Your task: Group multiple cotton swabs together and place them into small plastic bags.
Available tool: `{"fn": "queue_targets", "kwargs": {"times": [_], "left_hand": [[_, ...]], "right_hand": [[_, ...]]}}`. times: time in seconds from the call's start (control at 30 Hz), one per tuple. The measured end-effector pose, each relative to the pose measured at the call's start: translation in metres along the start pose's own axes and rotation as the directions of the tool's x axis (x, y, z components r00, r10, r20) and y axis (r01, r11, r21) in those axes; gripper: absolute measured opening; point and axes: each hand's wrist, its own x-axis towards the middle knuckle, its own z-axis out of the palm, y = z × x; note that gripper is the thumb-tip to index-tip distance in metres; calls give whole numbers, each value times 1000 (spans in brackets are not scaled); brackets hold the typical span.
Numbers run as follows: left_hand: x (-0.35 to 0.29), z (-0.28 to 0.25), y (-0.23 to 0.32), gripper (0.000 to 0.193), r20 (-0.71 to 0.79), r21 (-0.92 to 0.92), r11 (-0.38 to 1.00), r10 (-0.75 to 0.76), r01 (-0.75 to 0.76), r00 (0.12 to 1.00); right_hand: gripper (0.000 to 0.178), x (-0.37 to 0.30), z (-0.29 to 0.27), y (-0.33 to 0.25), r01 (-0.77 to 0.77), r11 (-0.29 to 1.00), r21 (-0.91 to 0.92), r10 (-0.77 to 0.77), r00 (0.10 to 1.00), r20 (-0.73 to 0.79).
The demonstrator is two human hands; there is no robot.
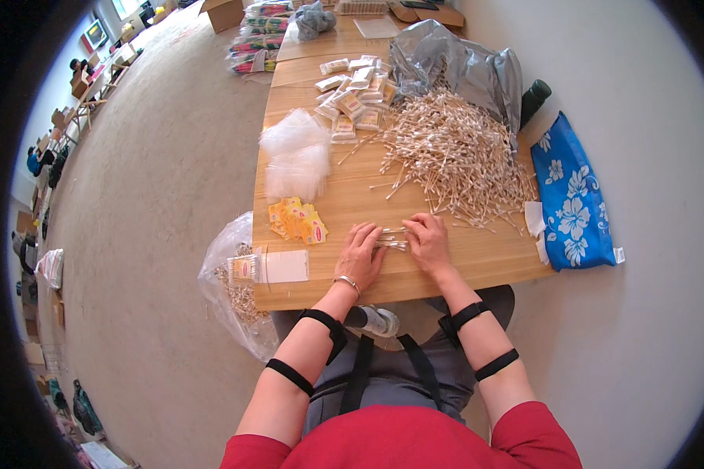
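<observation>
Swabs lie in a small bunch near the bench's six o'clock edge, between our left hand and right hand. Our hands are slightly apart, fingertips at the bunch's ends; whether they clamp it, we cannot tell. We judge this to be evening up a portion from the heap at one o'clock; the next move likely calls for light, level pressure from both sides.

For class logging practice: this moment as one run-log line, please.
left hand: touching small swab bunch; right hand: same bunch; swab pile: beyond hands
</observation>
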Motion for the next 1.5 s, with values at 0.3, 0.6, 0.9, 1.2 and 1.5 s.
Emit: {"fn": "queue_targets", "kwargs": {"times": [0.3,0.6,0.9,1.2,1.5], "left_hand": [[1,1,-2,36,7,-34,999,34,-34,999],[1,-4,0,41,4,-199,979,-44,44,999],[-6,8,-28,35,-211,-550,812,-362,196,908],[-4,7,-27,32,-278,-462,865,-348,193,895],[-1,4,-20,27,-235,-540,811,-401,224,885]], "right_hand": [[16,6,17,1,-125,956,264,61,969,238],[56,-20,29,-17,-30,999,35,23,981,191],[88,-48,19,-64,187,947,-261,-37,871,489],[90,-37,22,-60,225,915,-334,-14,847,531],[90,-8,25,-52,168,915,-367,50,856,514]]}}
